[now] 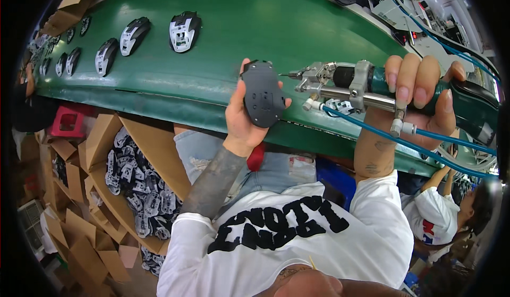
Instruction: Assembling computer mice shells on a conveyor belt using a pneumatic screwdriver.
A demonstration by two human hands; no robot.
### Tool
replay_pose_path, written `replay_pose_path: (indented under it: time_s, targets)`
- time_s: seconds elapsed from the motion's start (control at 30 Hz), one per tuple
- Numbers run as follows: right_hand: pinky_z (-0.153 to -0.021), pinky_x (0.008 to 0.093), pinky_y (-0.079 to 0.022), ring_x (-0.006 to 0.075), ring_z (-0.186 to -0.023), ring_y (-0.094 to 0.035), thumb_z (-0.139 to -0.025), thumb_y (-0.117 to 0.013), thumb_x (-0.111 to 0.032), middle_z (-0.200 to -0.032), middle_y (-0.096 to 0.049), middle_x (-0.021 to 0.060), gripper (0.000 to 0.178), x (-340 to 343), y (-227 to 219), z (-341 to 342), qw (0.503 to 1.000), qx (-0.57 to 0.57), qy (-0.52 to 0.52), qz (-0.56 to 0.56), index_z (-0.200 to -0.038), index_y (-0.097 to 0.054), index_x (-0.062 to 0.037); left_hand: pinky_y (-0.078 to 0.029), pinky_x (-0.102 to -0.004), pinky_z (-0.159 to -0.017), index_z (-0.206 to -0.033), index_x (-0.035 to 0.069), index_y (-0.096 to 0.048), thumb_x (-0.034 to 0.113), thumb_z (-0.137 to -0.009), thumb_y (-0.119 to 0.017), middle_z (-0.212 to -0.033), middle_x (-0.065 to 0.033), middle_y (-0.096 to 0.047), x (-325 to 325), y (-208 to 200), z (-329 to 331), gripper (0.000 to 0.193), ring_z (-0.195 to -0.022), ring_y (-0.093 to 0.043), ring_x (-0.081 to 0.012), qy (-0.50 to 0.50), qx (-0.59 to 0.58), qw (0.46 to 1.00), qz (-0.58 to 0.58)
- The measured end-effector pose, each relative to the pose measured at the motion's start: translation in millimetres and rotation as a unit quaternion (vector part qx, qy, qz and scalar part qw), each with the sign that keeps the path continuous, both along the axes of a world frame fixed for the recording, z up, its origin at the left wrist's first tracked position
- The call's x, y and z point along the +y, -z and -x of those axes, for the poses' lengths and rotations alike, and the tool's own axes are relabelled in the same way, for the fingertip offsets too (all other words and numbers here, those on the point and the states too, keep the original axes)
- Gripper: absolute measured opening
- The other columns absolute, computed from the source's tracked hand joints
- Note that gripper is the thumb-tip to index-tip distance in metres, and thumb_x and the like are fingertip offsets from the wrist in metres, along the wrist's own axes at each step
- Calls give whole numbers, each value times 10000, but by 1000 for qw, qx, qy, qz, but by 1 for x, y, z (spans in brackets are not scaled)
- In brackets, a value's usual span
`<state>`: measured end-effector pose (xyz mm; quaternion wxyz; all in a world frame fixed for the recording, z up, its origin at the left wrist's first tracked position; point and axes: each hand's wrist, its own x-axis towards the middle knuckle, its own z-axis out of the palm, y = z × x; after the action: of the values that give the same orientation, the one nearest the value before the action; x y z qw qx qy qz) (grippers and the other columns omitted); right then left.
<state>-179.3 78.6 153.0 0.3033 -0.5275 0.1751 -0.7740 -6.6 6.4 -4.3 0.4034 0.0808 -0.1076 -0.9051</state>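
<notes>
My left hand point(241, 120) is wrapped around a dark grey computer mouse point(263, 96), with its underside and small holes facing up. In my right hand point(417, 84) is a power screwdriver point(363, 79) with a green body, a metal feeder head and blue air hoses. It lies almost level, its thin bit pointing left at the upper right edge of the mouse. Whether the bit touches the mouse, I cannot tell. Beneath the screwdriver, part of a silver-and-black mouse shell point(340, 105) shows on the green conveyor belt point(239, 31).
Several open silver-and-black mice point(184, 33) stand along the belt at the left. Below it, a cardboard box point(154, 148) holds many mouse parts point(141, 185). A blue hose point(414, 20) curves at upper right. Co-workers sit at the right point(435, 217) and far left point(29, 92).
</notes>
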Motion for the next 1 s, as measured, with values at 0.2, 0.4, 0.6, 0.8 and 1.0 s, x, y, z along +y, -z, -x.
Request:
replay_pose_path:
  time_s: [0.2,0.4,0.6,0.8,1.0]
  targets:
    - [-666,366,-378,177,-628,-478,-876,-451,-176,-713,-456,38,368,-13,2,5,1000,22,-2,20,-1239,-427,-117,-476,-469,-903,-1445,199,-285,327,-968,-433,-1331,-84,-445,-6,-2,-1,515,-1113,-515,-224,5,-52,998,19]
    - [-682,322,-339,140,-658,-449,-886,-450,-197,-717,-437,14,343,5,-19,26,999,-8,-16,40,-1206,-445,-74,-310,-399,-1055,-1386,-23,-339,364,-931,-536,-1410,-189,-372,-92,-4,29,629,-1329,-324,-324,-66,-404,852,325]
    - [-641,301,-327,120,-598,-397,-877,-456,-166,-685,-412,18,349,4,-21,19,1000,-14,-11,15,-1185,-408,-9,-391,-523,-940,-1251,217,-515,498,-708,-701,-1165,-247,-499,-200,7,-40,639,-1075,-479,-441,-259,-817,139,497]
    - [-709,340,-437,198,-736,-507,-855,-590,-237,-861,-489,120,507,-8,-24,-5,982,61,114,-139,-1233,-388,35,-524,-337,-702,-1315,113,-468,336,-804,-690,-1084,-157,-556,-133,-10,-38,600,-864,-609,-249,-197,-571,688,402]
    - [-628,295,-344,110,-608,-408,-903,-476,-202,-710,-421,24,323,-10,-23,-1,997,-35,-40,-57,-1157,-391,-22,-525,-510,-800,-1341,203,-393,278,-932,-466,-1199,-103,-507,-19,-4,-8,422,-922,-602,-271,47,30,998,-25]
